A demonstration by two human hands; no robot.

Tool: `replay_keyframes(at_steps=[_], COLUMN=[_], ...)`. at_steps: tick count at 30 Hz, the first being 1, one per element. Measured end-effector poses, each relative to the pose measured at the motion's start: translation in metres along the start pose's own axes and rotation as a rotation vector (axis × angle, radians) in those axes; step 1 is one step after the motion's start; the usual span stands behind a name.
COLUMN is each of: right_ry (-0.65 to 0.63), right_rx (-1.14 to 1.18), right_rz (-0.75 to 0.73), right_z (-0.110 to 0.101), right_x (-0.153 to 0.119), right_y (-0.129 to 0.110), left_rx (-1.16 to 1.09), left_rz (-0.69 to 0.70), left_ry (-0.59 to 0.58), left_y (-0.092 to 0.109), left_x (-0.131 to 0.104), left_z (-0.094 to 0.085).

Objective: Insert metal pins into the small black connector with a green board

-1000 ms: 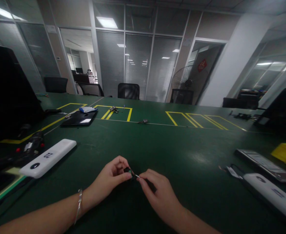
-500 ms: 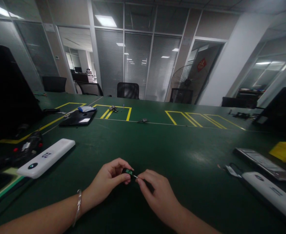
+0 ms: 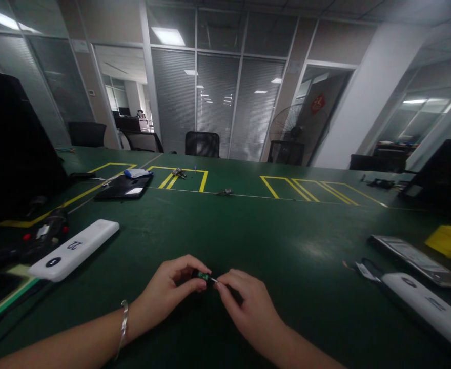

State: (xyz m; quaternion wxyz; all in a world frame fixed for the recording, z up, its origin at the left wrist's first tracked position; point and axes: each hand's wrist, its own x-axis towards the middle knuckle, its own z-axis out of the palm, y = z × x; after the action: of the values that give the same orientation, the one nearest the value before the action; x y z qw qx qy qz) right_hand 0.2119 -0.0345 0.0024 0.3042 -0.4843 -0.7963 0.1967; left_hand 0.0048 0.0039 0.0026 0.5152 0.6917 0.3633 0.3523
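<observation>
A small screwdriver (image 3: 203, 276), with a short green and black handle and a thin metal shaft, is held low over the green table (image 3: 244, 230). My left hand (image 3: 173, 282) is closed on the handle, thumb below and fingers above; a bracelet circles that wrist. At the shaft's far end, the thumb and forefinger of my right hand (image 3: 246, 300) pinch the tip. Whether the right fingertips hold anything besides the tip is hidden.
White power banks lie at left (image 3: 75, 250) and right (image 3: 425, 302). Beside the right one rests a phone-like device (image 3: 417, 259), with a yellow object (image 3: 450, 241) beyond. Farther back are a black folder-like item (image 3: 123, 188), a small metal part (image 3: 224, 191) and yellow tape outlines (image 3: 204, 182).
The screwdriver handle has rolled and dipped slightly between my left fingers, and the left forefinger has straightened over it. My right hand has stayed almost still.
</observation>
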Motion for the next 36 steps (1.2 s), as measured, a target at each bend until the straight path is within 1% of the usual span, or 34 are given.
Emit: replay_keyframes(at_steps=[5, 8, 10, 12, 16, 18, 24, 30, 34, 36], right_ry=[-0.003, -0.013, -0.029, -0.038, -0.030, -0.031, -0.031, -0.024, -0.011, -0.004], right_rx=[0.016, 0.014, 0.013, 0.017, 0.030, 0.041, 0.070, 0.102, 0.146, 0.164], right_rz=[-0.023, -0.025, -0.033, -0.040, -0.033, -0.033, -0.027, -0.030, -0.036, -0.037], right_z=[0.0015, 0.0010, 0.0003, -0.0004, -0.0009, -0.0007, -0.0010, -0.0021, -0.0020, -0.0018], right_x=[0.0002, 0.0003, 0.0004, 0.0003, 0.0003, 0.0005, 0.0008, 0.0015, 0.0024, 0.0024], right_y=[0.0032, 0.0041, 0.0041, 0.0039, 0.0039, 0.0041, 0.0033, 0.0031, 0.0019, 0.0009], left_rx=[-0.019, 0.062, 0.124, 0.090, -0.135, -0.182, -0.054, -0.203, -0.249, -0.233], left_rz=[0.080, 0.137, 0.168, 0.143, 0.022, 0.000, 0.073, -0.020, -0.036, -0.022], left_ry=[0.005, 0.023, 0.016, 0.013, -0.031, -0.036, 0.022, 0.010, 0.015, 0.024], left_y=[0.0005, 0.0028, 0.0037, 0.0027, -0.0029, -0.0040, 0.0008, -0.0034, -0.0048, -0.0043], left_x=[0.0002, -0.0009, -0.0012, -0.0007, 0.0011, 0.0013, 0.0000, 0.0001, 0.0004, 0.0007], left_z=[0.0009, 0.0002, -0.0008, -0.0014, -0.0003, 0.0007, 0.0021, 0.0037, 0.0047, 0.0042])
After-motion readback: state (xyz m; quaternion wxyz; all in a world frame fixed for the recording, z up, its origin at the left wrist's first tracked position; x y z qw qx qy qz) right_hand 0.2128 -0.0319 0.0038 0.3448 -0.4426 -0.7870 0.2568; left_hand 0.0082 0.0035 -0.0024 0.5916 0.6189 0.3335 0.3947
